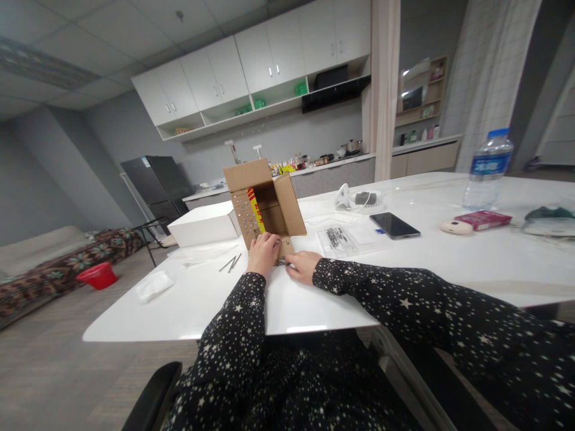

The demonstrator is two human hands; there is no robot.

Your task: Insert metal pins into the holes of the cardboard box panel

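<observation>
Brown cardboard box (265, 200), small, lies on its side on the white glossy surface (449, 257), mouth open toward the person, flaps spread. Left hand (263, 252) rests on the lower flap at the box's 6 o'clock, fingers curled. Right hand (304, 266) just beside it at 3 o'clock, fingers bent over a small metal piece; grip unclear. White flat box (204, 224) at the carton's 9 o'clock. Black smartphone (394, 225) at 3 o'clock, well apart.

An open-plan home kitchen and living area: white wall cabinets (251, 66) and a cluttered counter (314, 163) run across the upper centre, a dark refrigerator (155, 182) stands centre left, a patterned sofa (58, 263) lines the left edge.
</observation>
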